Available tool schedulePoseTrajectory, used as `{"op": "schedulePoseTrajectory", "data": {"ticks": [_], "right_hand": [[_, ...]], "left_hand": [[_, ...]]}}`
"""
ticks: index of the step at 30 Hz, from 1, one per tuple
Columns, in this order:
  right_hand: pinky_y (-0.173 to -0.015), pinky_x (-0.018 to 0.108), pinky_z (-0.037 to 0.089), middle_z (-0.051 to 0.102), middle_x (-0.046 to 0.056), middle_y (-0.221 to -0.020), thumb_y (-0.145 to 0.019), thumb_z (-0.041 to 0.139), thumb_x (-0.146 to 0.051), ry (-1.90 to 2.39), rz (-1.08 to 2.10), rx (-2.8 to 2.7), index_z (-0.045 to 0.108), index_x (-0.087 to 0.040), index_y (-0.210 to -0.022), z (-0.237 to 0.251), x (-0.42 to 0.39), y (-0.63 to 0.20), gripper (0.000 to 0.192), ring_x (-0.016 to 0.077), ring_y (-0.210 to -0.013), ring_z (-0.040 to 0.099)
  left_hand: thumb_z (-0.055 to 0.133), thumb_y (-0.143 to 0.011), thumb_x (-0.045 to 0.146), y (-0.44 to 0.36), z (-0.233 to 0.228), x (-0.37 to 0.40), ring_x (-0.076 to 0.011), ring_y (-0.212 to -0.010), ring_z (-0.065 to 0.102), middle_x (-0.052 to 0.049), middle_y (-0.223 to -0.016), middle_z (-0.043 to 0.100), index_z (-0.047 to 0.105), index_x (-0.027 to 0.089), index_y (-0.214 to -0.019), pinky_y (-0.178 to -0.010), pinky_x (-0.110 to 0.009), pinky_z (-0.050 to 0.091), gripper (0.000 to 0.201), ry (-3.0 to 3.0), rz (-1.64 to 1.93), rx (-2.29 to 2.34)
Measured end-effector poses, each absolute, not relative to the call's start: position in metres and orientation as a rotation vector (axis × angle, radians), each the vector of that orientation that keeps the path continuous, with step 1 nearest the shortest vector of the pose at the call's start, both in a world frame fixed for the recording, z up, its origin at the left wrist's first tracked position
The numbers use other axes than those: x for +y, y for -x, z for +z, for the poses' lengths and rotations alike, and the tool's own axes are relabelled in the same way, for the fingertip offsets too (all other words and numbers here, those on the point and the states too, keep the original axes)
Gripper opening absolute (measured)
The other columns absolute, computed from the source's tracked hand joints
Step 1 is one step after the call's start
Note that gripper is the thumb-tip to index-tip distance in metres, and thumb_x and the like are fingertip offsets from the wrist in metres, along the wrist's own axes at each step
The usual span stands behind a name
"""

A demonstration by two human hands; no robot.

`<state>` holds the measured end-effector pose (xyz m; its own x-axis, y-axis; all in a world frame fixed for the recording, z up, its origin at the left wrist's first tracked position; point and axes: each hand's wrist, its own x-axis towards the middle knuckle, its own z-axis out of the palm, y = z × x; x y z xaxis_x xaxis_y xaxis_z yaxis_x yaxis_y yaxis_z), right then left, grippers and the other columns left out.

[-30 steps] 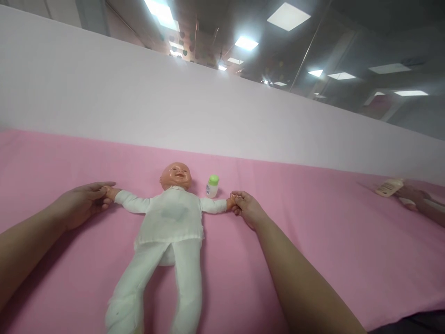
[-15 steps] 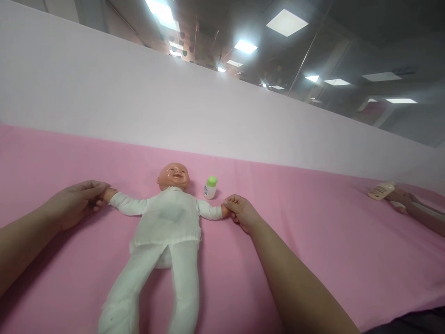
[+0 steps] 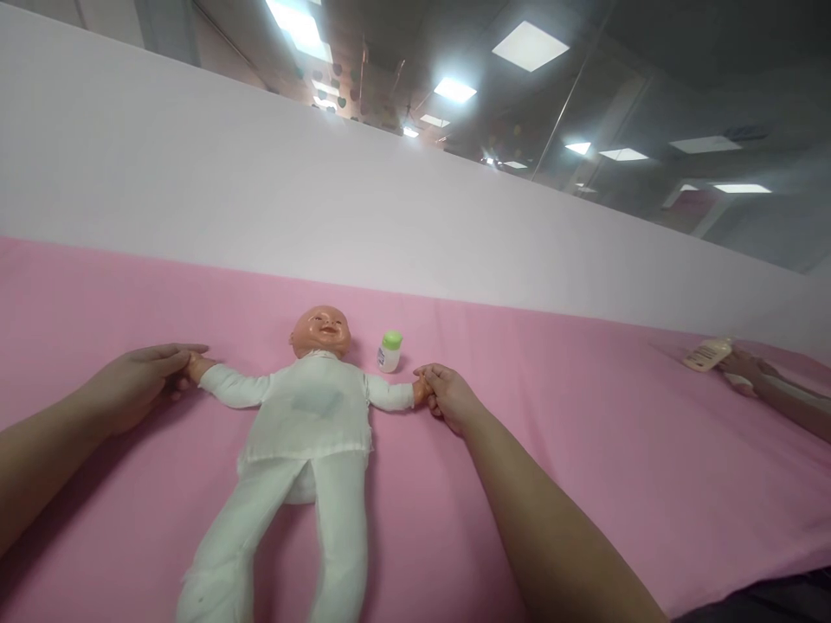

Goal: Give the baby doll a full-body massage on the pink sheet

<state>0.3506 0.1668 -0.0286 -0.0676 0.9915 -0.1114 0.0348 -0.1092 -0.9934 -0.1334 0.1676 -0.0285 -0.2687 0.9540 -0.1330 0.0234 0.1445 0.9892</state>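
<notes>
Where the pink cloth [image 3: 616, 450] bears one white-clothed doll [image 3: 312, 411], face up, arms already spread, your left hand [image 3: 139, 387] and right hand [image 3: 456, 401], well apart, clasp its hands, neither yet released, one green-capped bottle [image 3: 389, 353] untouched near its head.

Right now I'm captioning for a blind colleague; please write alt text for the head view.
A person's left hand and right hand hold a white-clothed baby doll by its hands, arms spread, face-up on a pink surface. A green-capped bottle is beside its head; at far right, another person's hand is at a pale bottle.
</notes>
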Motion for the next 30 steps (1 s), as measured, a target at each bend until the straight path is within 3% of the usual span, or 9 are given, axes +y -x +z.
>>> {"op": "schedulePoseTrajectory", "data": {"ticks": [9,17,25,30], "right_hand": [[-0.056,0.026,0.048,0.07,0.006,-0.087,-0.074,0.082,-0.03,1.126,1.495,-1.205,0.071,-0.019,-0.102,-0.022,0.164,-0.361,0.032,0.0117,-0.06,0.057],[-0.06,0.028,0.051,0.07,0.005,-0.083,-0.074,0.086,-0.03,1.087,1.542,-1.209,0.072,-0.018,-0.103,-0.021,0.163,-0.364,0.035,0.0116,-0.06,0.058],[-0.044,0.022,0.036,0.063,-0.001,-0.068,-0.063,0.092,-0.034,1.121,1.483,-1.282,0.065,-0.018,-0.083,-0.021,0.164,-0.359,0.038,0.0091,-0.051,0.051],[-0.039,0.021,0.03,0.057,-0.005,-0.057,-0.069,0.086,-0.045,1.215,1.376,-1.303,0.059,-0.02,-0.08,-0.025,0.166,-0.355,0.038,0.0083,-0.044,0.044]], "left_hand": [[0.086,-0.057,0.023,0.14,-0.031,0.169,-0.0129,-0.065,0.058,-0.009,-0.106,0.072,0.073,0.018,-0.112,-0.049,-0.02,0.055,0.057,-0.917,1.278,1.369],[0.082,-0.063,0.022,0.144,-0.034,0.172,-0.0119,-0.063,0.057,-0.007,-0.096,0.069,0.071,0.016,-0.11,-0.049,-0.019,0.056,0.049,-0.94,1.283,1.355],[0.09,-0.059,0.037,0.14,-0.03,0.168,-0.0102,-0.06,0.052,-0.003,-0.085,0.064,0.072,0.016,-0.1,-0.049,-0.017,0.053,0.049,-0.934,1.257,1.377],[0.087,-0.064,0.046,0.139,-0.028,0.167,-0.0098,-0.059,0.051,-0.002,-0.083,0.062,0.072,0.016,-0.095,-0.047,-0.017,0.051,0.046,-0.962,1.243,1.433]]}}
